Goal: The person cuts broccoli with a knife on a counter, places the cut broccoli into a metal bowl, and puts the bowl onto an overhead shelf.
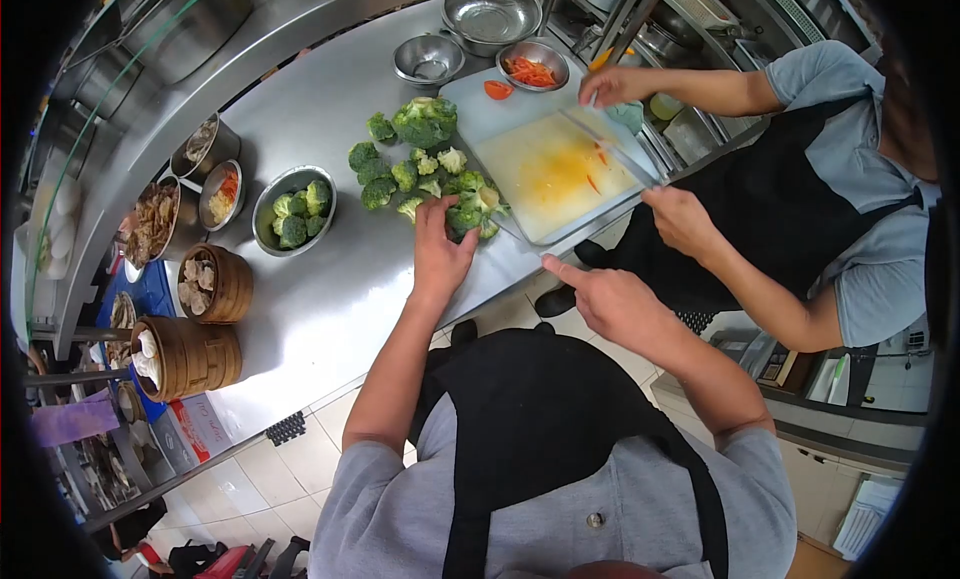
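Curved around a broccoli floret (465, 217), my left hand (443, 254) is at the near edge of a pile of broccoli (425, 122) on the steel table (310, 319). My right hand (615, 304) is at the table's front edge, its index finger stretched out and its other fingers curled. A thin grey edge, perhaps a blade, shows past that fingertip; what the curled fingers hold is hidden. To the left, a steel bowl (262, 219) holds cut florets. Beyond my right hand lies a stained white cutting board (525, 194).
A co-worker (850, 179) stands at the right, one hand (685, 219) holding a knife (615, 151) over the board, the other (620, 84) near its far end. Bowls (428, 59) and tomato (498, 89) lie beyond. Bamboo steamers (205, 359) stand left, below a shelf.
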`<state>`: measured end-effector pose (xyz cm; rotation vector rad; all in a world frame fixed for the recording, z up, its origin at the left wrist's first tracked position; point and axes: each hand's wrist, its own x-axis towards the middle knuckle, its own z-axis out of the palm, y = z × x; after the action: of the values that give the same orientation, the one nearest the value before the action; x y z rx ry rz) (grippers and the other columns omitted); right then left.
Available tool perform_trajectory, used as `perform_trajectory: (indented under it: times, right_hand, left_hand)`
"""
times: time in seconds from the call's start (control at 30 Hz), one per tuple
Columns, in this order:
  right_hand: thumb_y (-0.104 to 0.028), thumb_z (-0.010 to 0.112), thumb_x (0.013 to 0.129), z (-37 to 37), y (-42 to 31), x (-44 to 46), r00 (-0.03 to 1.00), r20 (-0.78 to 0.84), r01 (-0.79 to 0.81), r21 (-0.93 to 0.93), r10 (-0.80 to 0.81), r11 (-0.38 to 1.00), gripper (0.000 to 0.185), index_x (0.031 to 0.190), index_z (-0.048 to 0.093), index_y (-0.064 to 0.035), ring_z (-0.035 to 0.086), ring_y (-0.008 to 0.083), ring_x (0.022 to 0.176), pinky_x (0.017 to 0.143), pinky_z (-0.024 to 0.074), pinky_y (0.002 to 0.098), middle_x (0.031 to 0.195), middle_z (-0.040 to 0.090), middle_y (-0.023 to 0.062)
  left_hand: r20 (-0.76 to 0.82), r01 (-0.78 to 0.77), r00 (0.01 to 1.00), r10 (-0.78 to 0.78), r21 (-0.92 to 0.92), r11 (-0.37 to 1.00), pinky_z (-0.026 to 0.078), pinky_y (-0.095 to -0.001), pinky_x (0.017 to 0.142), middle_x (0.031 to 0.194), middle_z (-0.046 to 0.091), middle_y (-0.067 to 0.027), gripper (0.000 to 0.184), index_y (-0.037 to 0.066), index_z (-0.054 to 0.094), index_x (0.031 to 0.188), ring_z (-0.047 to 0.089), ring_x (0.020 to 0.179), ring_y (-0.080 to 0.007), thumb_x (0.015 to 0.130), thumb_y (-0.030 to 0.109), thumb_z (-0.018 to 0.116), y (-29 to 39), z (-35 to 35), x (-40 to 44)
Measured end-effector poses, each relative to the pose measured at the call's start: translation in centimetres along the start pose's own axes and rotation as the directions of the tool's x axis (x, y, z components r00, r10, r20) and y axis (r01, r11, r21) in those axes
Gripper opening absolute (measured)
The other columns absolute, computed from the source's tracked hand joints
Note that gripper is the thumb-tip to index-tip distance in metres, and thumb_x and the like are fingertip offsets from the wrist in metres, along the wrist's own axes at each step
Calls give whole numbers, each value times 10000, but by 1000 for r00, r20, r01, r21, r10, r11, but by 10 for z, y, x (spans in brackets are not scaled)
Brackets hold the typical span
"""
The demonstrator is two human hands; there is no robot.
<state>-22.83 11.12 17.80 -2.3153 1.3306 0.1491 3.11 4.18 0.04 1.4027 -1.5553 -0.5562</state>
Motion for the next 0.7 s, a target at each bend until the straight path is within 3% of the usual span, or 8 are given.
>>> perform_trajectory:
  times: [0.03,0.1,0.23,0.3,0.33,0.4,0.63,0.7]
  right_hand:
    - [-17,644,874,1,3,1,1000,-10,22,-19,-22,1000,784,1624,421,-60,720,417,758,723,580,538,831,719,211]
    - [-14,649,867,-1,5,3,998,-28,46,-45,-48,998,797,1628,415,-60,721,418,761,726,582,538,842,725,210]
    - [1,658,841,8,-10,1,999,12,-34,-20,34,999,843,1638,386,-44,732,421,783,732,591,534,863,731,223]
    - [7,659,832,12,-11,1,997,30,-71,-6,71,997,858,1641,377,-39,736,422,793,734,593,535,870,733,228]
    - [-13,643,872,15,-10,1,997,18,-73,6,73,997,817,1645,382,-59,721,425,780,722,580,542,856,716,223]
    - [-32,627,913,18,-9,1,997,8,-80,26,79,996,776,1650,387,-79,705,428,768,711,567,550,842,700,219]
    - [12,621,884,21,-3,23,998,28,-65,18,64,998,820,1659,369,-80,719,447,816,754,581,556,880,714,241]
    - [42,615,860,26,0,31,997,47,-67,20,66,998,859,1667,346,-79,723,459,845,768,583,567,903,720,252]
  left_hand:
    - [-1,-1,1000,1,3,1000,544,-336,782,1361,526,-163,621,63,597,1371,614,997,-242,815,95,872,1,-1,-2]
    - [38,40,999,-37,-73,997,518,-467,1054,1353,529,-220,585,46,586,1349,567,1254,-422,830,110,848,5,0,-1]
    - [9,61,998,-61,-67,996,514,-473,1062,1352,531,-229,577,47,585,1346,561,1265,-433,835,112,846,15,6,-4]
    - [-3,2,1000,-2,7,1000,509,-481,1072,1362,530,-240,573,48,580,1347,555,1280,-447,841,114,842,17,7,-7]
    - [1,7,1000,-7,8,1000,509,-481,1072,1362,530,-240,573,48,580,1347,555,1280,-447,841,114,842,16,8,-8]
    - [-19,-54,998,56,60,997,537,-433,986,1335,530,-213,595,46,564,1344,591,1198,-393,828,86,858,12,11,-9]
    - [4,-46,999,46,23,999,541,-421,955,1333,546,-200,591,42,565,1342,597,1188,-372,828,94,851,4,11,-10]
    - [-25,-70,997,71,33,997,553,-392,887,1323,549,-189,565,42,574,1331,614,1131,-342,833,92,836,-1,9,-6]
